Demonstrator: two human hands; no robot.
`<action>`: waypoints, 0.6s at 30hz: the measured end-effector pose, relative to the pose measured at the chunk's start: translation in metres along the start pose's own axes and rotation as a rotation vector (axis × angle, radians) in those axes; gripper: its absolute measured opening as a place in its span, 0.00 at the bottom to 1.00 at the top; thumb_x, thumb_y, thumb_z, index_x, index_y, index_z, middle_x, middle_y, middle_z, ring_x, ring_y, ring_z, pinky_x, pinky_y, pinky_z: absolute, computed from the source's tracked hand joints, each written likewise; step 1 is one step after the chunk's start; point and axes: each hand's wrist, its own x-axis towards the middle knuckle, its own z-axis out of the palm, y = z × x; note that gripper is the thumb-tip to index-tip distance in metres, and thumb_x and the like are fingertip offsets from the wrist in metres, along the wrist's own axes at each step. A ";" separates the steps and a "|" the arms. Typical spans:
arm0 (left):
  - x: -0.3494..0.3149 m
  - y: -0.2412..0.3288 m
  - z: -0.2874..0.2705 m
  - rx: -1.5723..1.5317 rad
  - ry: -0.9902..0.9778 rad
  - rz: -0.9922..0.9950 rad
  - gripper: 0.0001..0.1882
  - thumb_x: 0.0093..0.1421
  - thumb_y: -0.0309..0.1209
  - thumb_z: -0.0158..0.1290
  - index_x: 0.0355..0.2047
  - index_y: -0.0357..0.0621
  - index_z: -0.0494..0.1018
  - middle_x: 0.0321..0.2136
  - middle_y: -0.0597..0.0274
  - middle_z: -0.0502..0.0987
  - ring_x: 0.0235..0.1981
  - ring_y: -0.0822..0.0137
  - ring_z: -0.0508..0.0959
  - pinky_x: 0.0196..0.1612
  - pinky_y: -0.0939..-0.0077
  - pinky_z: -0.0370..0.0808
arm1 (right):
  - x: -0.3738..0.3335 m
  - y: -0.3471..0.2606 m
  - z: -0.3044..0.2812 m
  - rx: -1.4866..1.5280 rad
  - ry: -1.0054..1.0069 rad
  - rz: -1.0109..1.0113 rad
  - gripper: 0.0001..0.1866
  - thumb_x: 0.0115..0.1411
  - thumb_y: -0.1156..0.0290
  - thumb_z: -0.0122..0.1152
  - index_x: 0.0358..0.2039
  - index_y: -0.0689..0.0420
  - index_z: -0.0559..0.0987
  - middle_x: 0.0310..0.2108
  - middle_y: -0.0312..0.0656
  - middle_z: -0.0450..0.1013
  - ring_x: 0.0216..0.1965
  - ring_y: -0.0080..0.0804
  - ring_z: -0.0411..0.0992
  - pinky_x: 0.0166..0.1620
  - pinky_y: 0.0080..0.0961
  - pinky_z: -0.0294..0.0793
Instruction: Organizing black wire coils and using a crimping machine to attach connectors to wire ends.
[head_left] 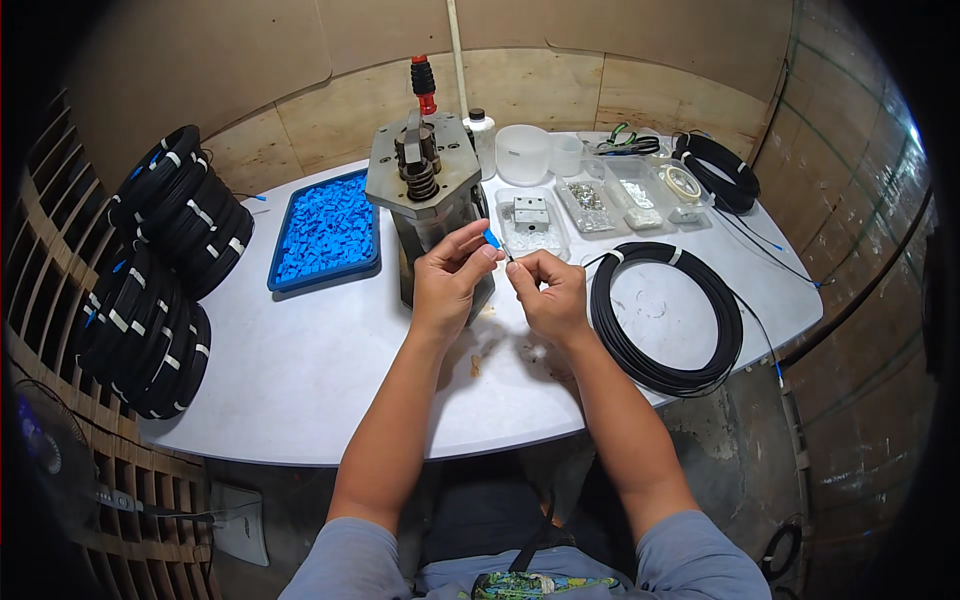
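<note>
Both hands' fingers pinch a blue connector (492,239) before a blue tray (285,283) of blue connectors.

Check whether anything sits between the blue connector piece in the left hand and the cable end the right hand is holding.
Nothing visible does. The left hand pinches the small blue connector piece, and the right hand holds the thin black cable end close beside it. Only a short open gap separates them, in front of the metal press.

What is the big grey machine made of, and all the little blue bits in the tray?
The press looks like bare metal: dull grey with worn, shiny edges and a steel spring. The small blue pieces look like moulded plastic, all one bright, even colour. Their tray seems plastic too, though that is less sure.
</note>
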 end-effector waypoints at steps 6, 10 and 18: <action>0.000 0.000 0.001 -0.008 -0.003 0.025 0.21 0.64 0.24 0.63 0.56 0.35 0.76 0.43 0.55 0.83 0.42 0.68 0.84 0.48 0.72 0.82 | 0.000 0.001 -0.001 -0.009 -0.006 0.006 0.08 0.64 0.73 0.66 0.29 0.64 0.82 0.17 0.34 0.75 0.19 0.14 0.67 0.24 0.19 0.67; 0.000 0.000 0.000 -0.021 -0.006 0.026 0.21 0.64 0.24 0.63 0.56 0.35 0.76 0.43 0.56 0.83 0.42 0.68 0.83 0.48 0.72 0.82 | 0.000 0.000 0.000 0.007 -0.004 0.010 0.08 0.64 0.73 0.66 0.29 0.63 0.82 0.16 0.34 0.75 0.19 0.14 0.67 0.24 0.19 0.67; 0.000 0.000 0.000 0.000 -0.009 0.029 0.20 0.64 0.24 0.63 0.56 0.35 0.77 0.42 0.57 0.83 0.42 0.69 0.83 0.48 0.72 0.81 | 0.000 0.000 0.000 -0.003 0.004 -0.003 0.08 0.63 0.73 0.66 0.29 0.63 0.82 0.16 0.34 0.75 0.19 0.13 0.67 0.24 0.19 0.67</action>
